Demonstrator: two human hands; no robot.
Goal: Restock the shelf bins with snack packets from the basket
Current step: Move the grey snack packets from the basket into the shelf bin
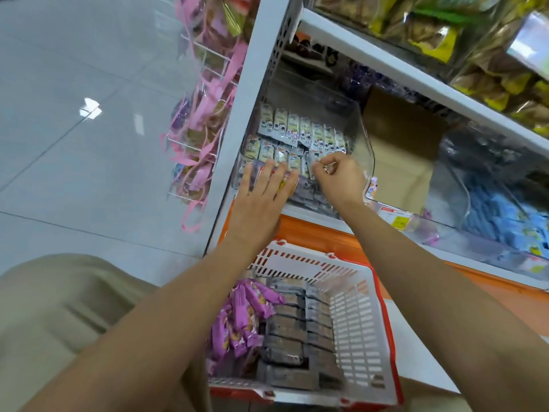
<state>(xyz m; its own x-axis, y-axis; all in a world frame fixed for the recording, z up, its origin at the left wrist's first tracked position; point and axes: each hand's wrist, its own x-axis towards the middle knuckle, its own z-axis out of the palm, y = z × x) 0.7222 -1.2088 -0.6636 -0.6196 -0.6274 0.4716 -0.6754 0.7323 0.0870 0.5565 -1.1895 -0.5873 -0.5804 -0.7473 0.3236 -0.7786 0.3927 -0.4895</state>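
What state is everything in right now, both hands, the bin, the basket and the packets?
bin, open on top, nearly full
white packets, upright in rows inside it
left hand, flat, fingers straight on the front packets
right hand, fingers curled, pinching a white packet
basket, partly filled
purple packets, heaped loosely at its left
brown packets, stacked in rows

The bin point(361, 135) is clear, glossy hard plastic. The snack packets point(300, 129) in it are shiny printed film. The basket point(356, 316) is white moulded plastic lattice with a smooth red rim; its purple wrappers point(237, 310) are crinkled, glossy foil, and its grey-brown packs point(285, 337) look duller. The shelf upright point(267, 49) is white painted perforated metal. The floor tiles point(74, 114) are polished and reflective. The box point(398, 135) is matt brown cardboard.
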